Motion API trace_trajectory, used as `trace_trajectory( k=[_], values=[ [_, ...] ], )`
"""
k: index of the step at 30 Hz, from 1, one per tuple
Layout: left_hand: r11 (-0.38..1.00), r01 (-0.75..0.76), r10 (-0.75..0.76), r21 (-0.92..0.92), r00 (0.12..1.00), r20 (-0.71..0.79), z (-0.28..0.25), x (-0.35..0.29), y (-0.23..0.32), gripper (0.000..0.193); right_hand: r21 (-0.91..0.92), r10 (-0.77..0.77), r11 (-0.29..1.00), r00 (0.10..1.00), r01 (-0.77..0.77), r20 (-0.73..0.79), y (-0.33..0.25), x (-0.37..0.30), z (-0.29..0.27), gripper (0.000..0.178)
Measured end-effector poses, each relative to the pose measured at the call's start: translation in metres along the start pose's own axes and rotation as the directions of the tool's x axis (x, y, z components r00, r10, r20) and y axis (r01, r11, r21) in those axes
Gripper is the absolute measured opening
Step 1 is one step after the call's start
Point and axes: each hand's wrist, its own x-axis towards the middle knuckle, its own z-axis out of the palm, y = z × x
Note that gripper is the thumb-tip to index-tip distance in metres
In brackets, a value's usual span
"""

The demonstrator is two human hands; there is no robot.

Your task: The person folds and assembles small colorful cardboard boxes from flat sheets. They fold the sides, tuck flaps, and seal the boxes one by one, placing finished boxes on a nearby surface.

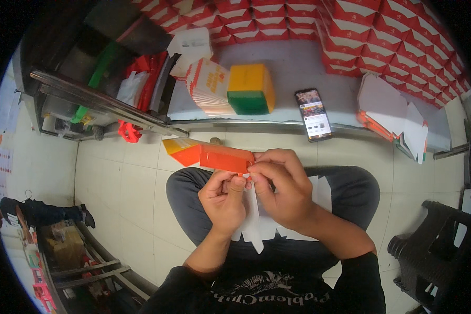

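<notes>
**Both hands on the orange carton, above the lap**

Far left of the hands we see a dark trouser leg (52, 212) with a dark shoe, and lower down a metal rack (89, 270). Up and left of the hands: a shelf unit (104, 104) with bags and bins, and a red plastic piece (130, 132) at its edge.

Beyond the hands, on the left part of the grey table (293, 65): a white carton (192, 44), then a fanned stack of printed cards (209, 86), then a yellow-and-green box (250, 89) touching that stack.

We have the orange carton (225, 158) in midair, short of the table. Its yellow-edged end points left; its right end is at our fingertips. Left hand (222, 201): gripping the carton's lower edge, thumb nearest us. Right hand (282, 183): fingers pinching the right end, just beside the left. A pointed white strip (254, 222) hangs below the fingertips; we can't tell if it's joined to the carton. White card (322, 196) lies across the lap, under the hands.

Up and right of the hands: a phone (313, 115), screen lit, on the table's near edge; rows of red-and-white boxes (382, 42) behind; flat cartons (384, 104) jutting over the edge. Far right, lower than the hands: a black stool (429, 240).
</notes>
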Motion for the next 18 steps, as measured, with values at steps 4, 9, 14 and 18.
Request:
trace_trajectory(
  k=[4, 9, 14, 18],
  values=[
    [0.999, -0.02, 0.021, 0.04, 1.0, -0.01, -0.0009, -0.0013, -0.0018, 0.02, 0.01, -0.006, 1.0, 1.0, 0.006, -0.015, -0.0034, 0.002, -0.0011, 0.019],
    [0.995, -0.055, 0.057, 0.078, 0.998, -0.016, -0.0014, -0.0015, -0.0012, 0.021, 0.066, -0.009, 0.998, 0.999, 0.006, 0.05, -0.0005, 0.0077, -0.007, 0.023],
    [0.995, -0.088, 0.086, 0.054, 0.996, 0.033, 0.0017, 0.0004, -0.0009, 0.022, 0.107, 0.035, 0.994, 0.999, -0.036, 0.013, 0.0007, 0.0052, -0.0062, 0.026],
    [0.994, -0.094, 0.094, 0.063, 0.996, 0.008, 0.0002, -0.0024, -0.0054, 0.024, 0.101, 0.028, 0.994, 0.999, -0.032, 0.04, -0.0026, 0.0071, -0.0085, 0.023]
  ],
)
